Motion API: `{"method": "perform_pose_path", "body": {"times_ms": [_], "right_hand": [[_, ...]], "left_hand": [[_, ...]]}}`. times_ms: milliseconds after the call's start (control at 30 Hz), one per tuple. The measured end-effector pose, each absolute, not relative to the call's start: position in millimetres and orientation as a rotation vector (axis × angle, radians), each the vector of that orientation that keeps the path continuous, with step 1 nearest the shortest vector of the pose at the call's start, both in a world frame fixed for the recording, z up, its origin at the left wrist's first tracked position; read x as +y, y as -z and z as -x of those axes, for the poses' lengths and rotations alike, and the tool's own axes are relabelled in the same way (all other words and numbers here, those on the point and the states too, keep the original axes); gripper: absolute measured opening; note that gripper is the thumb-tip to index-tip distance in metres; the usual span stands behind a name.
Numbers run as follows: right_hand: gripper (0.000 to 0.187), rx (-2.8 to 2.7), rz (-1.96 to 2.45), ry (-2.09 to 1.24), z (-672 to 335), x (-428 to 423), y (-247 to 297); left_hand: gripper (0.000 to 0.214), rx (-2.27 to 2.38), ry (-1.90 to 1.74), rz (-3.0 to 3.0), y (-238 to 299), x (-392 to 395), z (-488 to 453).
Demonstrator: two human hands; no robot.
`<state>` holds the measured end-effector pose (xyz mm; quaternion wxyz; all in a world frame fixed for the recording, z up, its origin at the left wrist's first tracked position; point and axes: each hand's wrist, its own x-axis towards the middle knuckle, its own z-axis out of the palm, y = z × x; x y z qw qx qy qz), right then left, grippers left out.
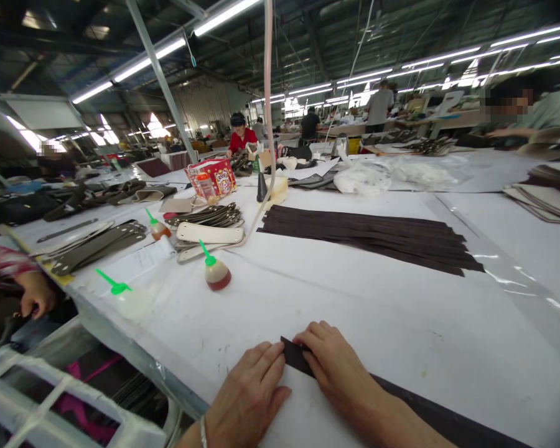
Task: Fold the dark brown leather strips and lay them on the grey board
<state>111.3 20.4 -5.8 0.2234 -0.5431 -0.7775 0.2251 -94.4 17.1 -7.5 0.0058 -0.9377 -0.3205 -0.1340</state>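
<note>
Pressing close around the far left end of a dark strip [295,356], the two hands work at the near middle of the worktop [242,317]. From there the strip runs to the near right, passing partly out of sight beneath the right wrist. The left hand [249,389] has its fingers together and its thumb slightly apart, fingertips at the strip's end; the right hand [333,361] is partly closed, fingers bent over the strip. Whether either pinches or merely presses, I cannot tell.

The likeliest trouble is a skewed or creased end — uneven fingertip pressure could cause it, or the right forearm dragging the long tail sideways. Farther left stands a bottle [217,274] with a green spout and reddish liquid (its contents unknown); a wide sweep of the left arm might tip it and wet the worktop. The far pile of strips [368,239] lies loosely overlapped — a careless pull could spread it.
</note>
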Motion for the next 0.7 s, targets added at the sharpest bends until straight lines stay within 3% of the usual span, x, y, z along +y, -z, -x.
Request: {"method": "perform_pose_path", "body": {"times_ms": [333,700], "right_hand": [[0.031,-2.152,1.379,-0.558,-113,15,13],[0.033,-2.362,1.308,-0.222,-114,8,20]], "left_hand": [[0.039,-0.957,0.417,2.919,8,23,99],[0.038,-0.949,0.361,2.952,8,24,104]]}}
